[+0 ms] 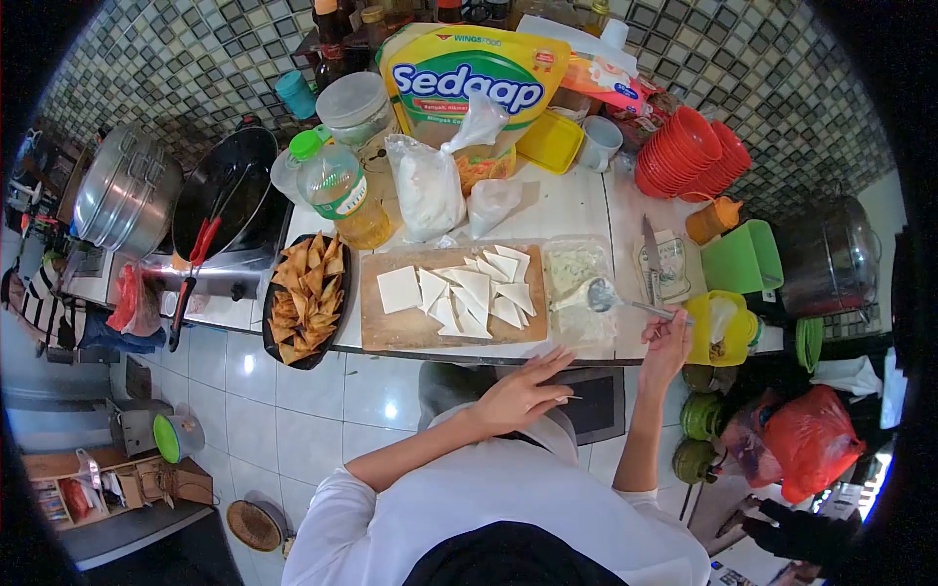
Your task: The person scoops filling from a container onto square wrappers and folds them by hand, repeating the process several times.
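My right hand is closed around the handle of a metal spoon. The spoon's bowl rests in a clear plastic container of pale, green-flecked filling. Just in front of the counter edge is my left hand, palm down, its fingers bent over something thin and pale that shows only as an edge. Left of the container lies a wooden cutting board. On it are a square white wrapper sheet and several triangular wrapper sheets, some overlapping.
A black tray of brown fried triangles stands left of the board. Behind are an oil bottle and a white-filled bag. A knife lies right of the container, near a yellow tub. A wok sits far left.
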`<control>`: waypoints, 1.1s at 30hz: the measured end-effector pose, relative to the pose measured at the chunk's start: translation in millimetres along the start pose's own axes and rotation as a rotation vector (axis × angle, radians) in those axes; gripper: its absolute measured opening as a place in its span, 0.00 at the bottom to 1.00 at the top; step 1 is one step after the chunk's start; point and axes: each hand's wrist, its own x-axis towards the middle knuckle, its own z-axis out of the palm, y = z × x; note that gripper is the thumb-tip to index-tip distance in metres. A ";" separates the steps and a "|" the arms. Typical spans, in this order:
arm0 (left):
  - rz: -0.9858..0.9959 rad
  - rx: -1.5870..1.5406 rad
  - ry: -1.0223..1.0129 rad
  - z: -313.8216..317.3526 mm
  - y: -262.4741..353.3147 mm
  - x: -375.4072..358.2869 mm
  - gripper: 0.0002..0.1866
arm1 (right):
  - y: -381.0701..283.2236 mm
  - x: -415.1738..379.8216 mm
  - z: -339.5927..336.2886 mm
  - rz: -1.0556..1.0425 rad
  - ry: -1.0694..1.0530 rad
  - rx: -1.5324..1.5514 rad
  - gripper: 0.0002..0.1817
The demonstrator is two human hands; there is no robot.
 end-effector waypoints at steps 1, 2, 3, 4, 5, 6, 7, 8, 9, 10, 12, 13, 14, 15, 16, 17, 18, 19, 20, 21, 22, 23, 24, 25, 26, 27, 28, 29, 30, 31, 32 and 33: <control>0.000 0.000 0.000 -1.9 5.4 1.9 0.10 | -2.4 2.1 -2.3 -0.024 0.001 0.004 0.17; -0.035 -0.080 0.089 -3.0 10.6 4.4 0.10 | -5.0 4.0 -4.4 -0.049 0.002 0.007 0.17; -0.069 -0.160 0.178 -3.1 12.8 6.6 0.10 | -7.9 5.6 -6.0 -0.050 0.002 0.008 0.17; -0.067 -0.160 0.178 -2.4 12.6 8.5 0.10 | -11.1 7.2 -7.5 -0.062 0.007 0.038 0.17; -0.310 -0.488 0.229 -1.7 12.2 10.4 0.12 | -14.8 8.0 -8.1 -0.074 0.013 0.068 0.16; -0.555 -0.817 0.274 -1.6 11.5 12.4 0.14 | -19.4 8.5 -7.7 -0.076 0.015 0.068 0.16; -0.614 -0.983 0.277 -5.3 9.2 16.7 0.16 | -25.1 9.2 -6.9 -0.083 0.045 0.082 0.16; -0.613 -0.983 0.274 -9.3 8.8 22.3 0.16 | -30.8 9.2 -6.2 -0.089 0.075 0.095 0.16; -0.655 -1.140 0.292 -13.5 10.0 28.1 0.16 | -37.1 8.6 -5.3 -0.090 0.077 0.095 0.16; -0.695 -1.298 0.309 -16.2 10.2 32.7 0.16 | -43.7 7.8 -3.8 -0.092 0.068 0.113 0.16; -0.685 -1.396 0.288 -13.4 1.9 38.9 0.17 | -53.9 4.6 0.1 -0.095 0.059 0.130 0.16; -0.633 -1.395 0.302 -13.5 3.1 43.4 0.19 | -57.8 1.1 3.6 -0.098 0.035 0.117 0.16; -0.581 -1.394 0.316 -14.1 4.1 47.4 0.20 | -59.6 -1.7 6.0 -0.102 0.011 0.103 0.16; -0.579 -1.393 0.313 -15.1 4.5 51.3 0.20 | -58.9 -3.8 6.1 -0.105 0.013 0.104 0.16; -0.560 -1.383 0.308 -16.3 4.8 55.3 0.21 | -57.2 -5.7 5.3 -0.117 -0.024 0.059 0.16; -0.541 -1.372 0.303 -17.5 5.5 58.7 0.22 | -55.7 -7.0 5.4 -0.128 -0.061 0.015 0.16; -0.540 -1.372 0.299 -18.6 7.8 61.1 0.22 | -54.5 -8.9 7.0 -0.131 -0.058 0.015 0.16; -0.514 -1.383 0.311 -19.8 10.9 62.5 0.23 | -52.9 -11.5 9.1 -0.205 -0.108 -0.057 0.17; -0.488 -1.394 0.324 -20.5 12.2 63.4 0.23 | -51.9 -13.5 10.2 -0.279 -0.158 -0.130 0.17; -0.489 -1.394 0.324 -20.9 11.6 63.9 0.23 | -51.6 -15.1 9.7 -0.277 -0.157 -0.130 0.17; -0.493 -1.395 0.320 -21.3 10.9 64.0 0.22 | -51.3 -17.0 8.5 -0.416 -0.212 -0.223 0.17; -0.496 -1.396 0.318 -21.2 10.4 63.6 0.22 | -50.9 -18.3 8.2 -0.554 -0.268 -0.316 0.17; -0.497 -1.396 0.321 -20.2 8.8 62.9 0.22 | -56.1 -19.4 9.9 -0.553 -0.270 -0.316 0.17; -0.484 -1.442 0.330 -18.7 6.3 62.3 0.21 | -66.4 -20.9 12.8 -0.697 -0.381 -0.410 0.18; -0.470 -1.487 0.339 -17.5 4.7 62.4 0.19 | -73.1 -22.0 14.9 -0.842 -0.492 -0.504 0.19; -0.469 -1.487 0.339 -17.2 4.5 63.0 0.19 | -74.5 -22.8 16.0 -0.843 -0.492 -0.504 0.19; -0.477 -1.503 0.352 -17.2 4.5 63.5 0.19 | -75.2 -23.9 17.0 -0.953 -0.522 -0.503 0.19; -0.486 -1.519 0.365 -17.1 4.2 63.6 0.18 | -76.2 -25.2 17.9 -1.062 -0.550 -0.501 0.18; -0.486 -1.519 0.365 -16.7 2.9 63.6 0.18 | -78.6 -26.4 18.6 -1.062 -0.551 -0.501 0.18; -0.478 -1.520 0.364 -16.2 0.7 63.6 0.18 | -81.9 -27.5 19.4 -1.073 -0.583 -0.494 0.17; -0.469 -1.521 0.363 -15.9 -0.1 63.6 0.17 | -84.0 -28.2 19.7 -1.083 -0.615 -0.488 0.16; -0.468 -1.521 0.362 -16.0 0.5 63.6 0.17 | -84.9 -28.2 20.2 -1.084 -0.615 -0.488 0.16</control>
